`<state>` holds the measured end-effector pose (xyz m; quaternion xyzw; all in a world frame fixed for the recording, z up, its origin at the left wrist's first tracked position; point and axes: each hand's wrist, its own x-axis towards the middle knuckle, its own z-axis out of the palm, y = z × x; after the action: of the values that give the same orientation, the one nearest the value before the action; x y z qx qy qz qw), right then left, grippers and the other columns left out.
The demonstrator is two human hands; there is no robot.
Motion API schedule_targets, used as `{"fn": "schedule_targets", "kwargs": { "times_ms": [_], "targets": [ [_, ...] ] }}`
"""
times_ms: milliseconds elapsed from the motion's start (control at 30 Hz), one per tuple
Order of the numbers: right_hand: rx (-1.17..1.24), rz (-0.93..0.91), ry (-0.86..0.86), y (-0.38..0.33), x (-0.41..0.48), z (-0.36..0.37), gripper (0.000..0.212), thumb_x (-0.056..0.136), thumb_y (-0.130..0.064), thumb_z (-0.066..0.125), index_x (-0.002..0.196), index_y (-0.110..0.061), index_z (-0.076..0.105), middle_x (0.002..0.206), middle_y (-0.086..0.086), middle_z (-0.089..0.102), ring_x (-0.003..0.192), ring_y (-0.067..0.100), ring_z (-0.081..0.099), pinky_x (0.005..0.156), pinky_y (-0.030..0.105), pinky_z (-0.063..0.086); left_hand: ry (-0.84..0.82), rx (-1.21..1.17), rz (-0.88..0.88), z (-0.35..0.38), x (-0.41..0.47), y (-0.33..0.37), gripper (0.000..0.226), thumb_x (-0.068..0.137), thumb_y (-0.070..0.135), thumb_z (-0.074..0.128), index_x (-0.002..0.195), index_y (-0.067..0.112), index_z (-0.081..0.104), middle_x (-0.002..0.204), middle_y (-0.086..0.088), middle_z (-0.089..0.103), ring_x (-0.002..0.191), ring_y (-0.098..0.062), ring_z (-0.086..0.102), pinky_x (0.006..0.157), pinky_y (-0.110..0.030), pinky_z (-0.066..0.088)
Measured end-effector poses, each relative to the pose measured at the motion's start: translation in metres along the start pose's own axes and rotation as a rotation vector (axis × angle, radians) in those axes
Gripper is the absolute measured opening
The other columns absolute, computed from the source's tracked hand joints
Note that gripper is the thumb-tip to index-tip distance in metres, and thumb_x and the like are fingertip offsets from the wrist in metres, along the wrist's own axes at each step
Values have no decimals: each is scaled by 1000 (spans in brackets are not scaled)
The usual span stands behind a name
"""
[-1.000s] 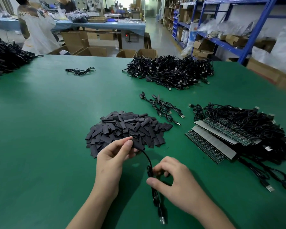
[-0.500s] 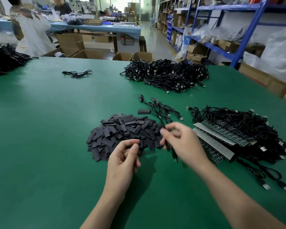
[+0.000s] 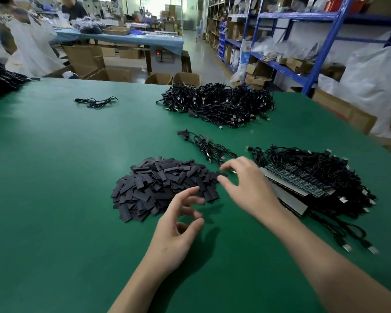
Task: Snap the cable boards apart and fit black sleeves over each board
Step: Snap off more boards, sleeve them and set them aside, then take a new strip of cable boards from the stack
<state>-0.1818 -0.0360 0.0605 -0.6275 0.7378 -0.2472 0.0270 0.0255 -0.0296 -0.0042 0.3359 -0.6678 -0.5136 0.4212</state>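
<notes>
One green counter (image 3: 54, 177) fills the room in front of me, and on it I count three big heaps of black cable. One heap (image 3: 219, 105) lies at 12 o'clock, a second heap (image 3: 0, 80) is cut off by the edge at 10 o'clock, and a third heap (image 3: 321, 168) at 3 o'clock sprawls over the cable boards (image 3: 296, 184). The boards lie as overlapping panels, at least two, though I cannot count them exactly under the wires. At the centre sits one pile of black sleeves (image 3: 163, 184), far too many to count. Between it and the far heap lies one small bunch of cables (image 3: 208, 147), and a single stray cable (image 3: 95, 101) lies at 11 o'clock.

Both of the worker's hands are above the counter. The right hand (image 3: 246, 186) reaches forward palm down between the sleeve pile and the boards, its fingers fanned and its grip apart, holding nothing that I can see. The left hand (image 3: 176, 231) hovers at 6 o'clock of the sleeve pile, tilted on its edge. Its fingers are loosely bent and spread, and its grip is apart around nothing.

Beyond the far edge stand several open cardboard boxes (image 3: 186, 79), and I cannot see their contents. Blue shelving (image 3: 314, 41) at 2 o'clock carries boxes and plastic bags. Two people stand beyond the counter at 11 o'clock.
</notes>
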Motion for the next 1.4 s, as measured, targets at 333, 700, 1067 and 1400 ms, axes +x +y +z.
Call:
{"fn": "schedule_targets", "kwargs": {
  "times_ms": [333, 700, 1067, 1400],
  "targets": [
    [-493, 151, 34, 96, -36, -86, 30, 98, -51, 61, 111, -25, 69, 110, -3, 62, 113, 21, 56, 92, 39, 45, -129, 251, 38, 12, -10, 8, 58, 95, 0, 68, 137, 37, 53, 116, 23, 69, 97, -12, 65, 70, -21, 51],
    [-705, 118, -169, 96, -21, -97, 38, 96, -54, 64, 88, -16, 66, 81, -1, 65, 71, 19, 61, 57, 29, 41, -290, 447, 38, 41, 5, 22, 23, 100, 18, 65, 119, 32, 66, 103, 21, 71, 93, -2, 67, 78, -20, 52],
    [-794, -10, 55, 94, -6, -136, 28, 103, -20, 50, 76, -15, 48, 55, -3, 36, 50, 25, 39, 47, 30, 20, -410, 658, 292, 131, 32, 51, 44, 102, 36, 59, 146, 34, 52, 160, 15, 39, 146, -7, 34, 122, -27, 27],
    [-583, 19, 310, 95, 23, -208, 34, 107, -24, 48, 84, -7, 67, 66, 8, 60, 59, 31, 56, 56, 39, 51, -446, 610, 265, 158, 48, 66, 59, 104, 37, 58, 158, 28, 37, 168, 8, 25, 155, -12, 22, 126, -29, 18]
  ]
}}
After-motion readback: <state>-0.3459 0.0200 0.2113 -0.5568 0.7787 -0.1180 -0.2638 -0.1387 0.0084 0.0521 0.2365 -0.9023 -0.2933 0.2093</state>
